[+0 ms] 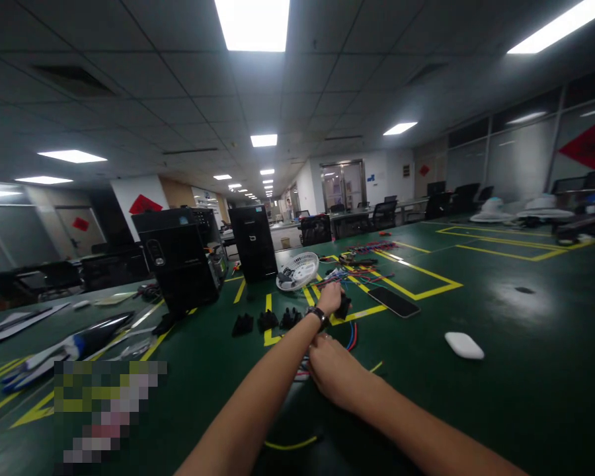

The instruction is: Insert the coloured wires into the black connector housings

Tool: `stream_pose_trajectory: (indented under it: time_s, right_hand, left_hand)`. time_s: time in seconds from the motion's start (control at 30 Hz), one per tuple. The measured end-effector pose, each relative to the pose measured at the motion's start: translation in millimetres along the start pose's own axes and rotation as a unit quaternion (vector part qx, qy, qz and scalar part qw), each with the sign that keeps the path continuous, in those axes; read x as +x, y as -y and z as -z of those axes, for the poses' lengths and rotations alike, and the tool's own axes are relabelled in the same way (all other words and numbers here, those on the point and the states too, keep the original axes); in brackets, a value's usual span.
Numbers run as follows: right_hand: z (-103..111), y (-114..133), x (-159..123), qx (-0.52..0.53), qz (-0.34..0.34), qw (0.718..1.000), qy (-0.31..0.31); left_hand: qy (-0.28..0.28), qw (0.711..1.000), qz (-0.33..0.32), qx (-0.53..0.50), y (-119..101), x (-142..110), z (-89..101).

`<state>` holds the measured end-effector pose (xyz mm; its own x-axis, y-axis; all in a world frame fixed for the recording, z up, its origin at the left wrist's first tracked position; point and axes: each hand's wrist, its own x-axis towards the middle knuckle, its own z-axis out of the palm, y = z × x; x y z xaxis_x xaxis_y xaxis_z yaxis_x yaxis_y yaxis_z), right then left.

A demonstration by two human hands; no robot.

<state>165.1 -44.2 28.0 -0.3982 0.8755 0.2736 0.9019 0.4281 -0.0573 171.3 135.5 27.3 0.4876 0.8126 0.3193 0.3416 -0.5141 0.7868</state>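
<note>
My left hand (pixel 331 299) reaches forward across the table, closed at a small black part (pixel 344 306) partly hidden by its fingers. Below it, my right hand (pixel 333 370) is closed around a bunch of coloured wires; red and blue wires (pixel 353 336) stick out behind it. White and red wire ends (pixel 302 375) show on its left. The fingertips of the right hand are hidden. To the left of my hands stand several similar black parts (pixel 268 321) in a row. A yellow wire (pixel 291 444) lies near my forearms.
A white basket (pixel 307 268) sits behind my hands, beside more wires (pixel 371 247). Two black computer towers (pixel 178 271) stand to the left. A phone (pixel 394 301) and a white case (pixel 464 345) lie right. Yellow tape (pixel 439 289) marks the green table (pixel 515 396).
</note>
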Motion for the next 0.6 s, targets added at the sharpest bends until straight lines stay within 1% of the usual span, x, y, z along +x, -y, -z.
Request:
stream_pose_trajectory:
  time_s: [0.07,0.17,0.23,0.3,0.37,0.47,0.53,0.6]
  right_hand:
    - [-1.2,-2.8,0.4,-0.014,-0.020,1.000,0.014]
    - [1.0,-4.4,0.7,-0.034,-0.039,0.998,0.019]
    - [5.2,-3.7,0.4,-0.043,-0.036,0.998,0.009]
    - [11.4,-1.4,-0.6,-0.042,-0.030,0.999,-0.006]
    - [17.7,3.8,-2.5,-0.025,-0.002,1.000,-0.014]
    - [21.0,19.3,-7.5,0.023,0.100,0.995,-0.005]
    - [17.9,33.8,-12.0,0.044,0.168,0.985,0.015]
    - [13.5,48.0,-16.2,0.046,0.208,0.976,0.042]
  left_hand:
    - [-0.004,0.999,0.009,0.041,3.1,6.1,-7.2]
    - [-0.004,0.996,0.007,0.093,5.7,7.3,-5.6]
    - [-0.013,0.992,-0.010,0.122,3.5,4.1,3.0]
    - [-0.031,0.988,-0.036,0.147,-1.2,-1.3,19.2]
    - [-0.043,0.983,-0.067,0.166,-4.7,-9.5,44.4]
    - [-0.056,0.974,-0.089,0.202,1.9,-29.5,96.5]
    - [-0.069,0.966,-0.076,0.236,17.5,-48.3,134.4]
    - [-0.079,0.946,-0.018,0.312,40.6,-69.8,168.3]
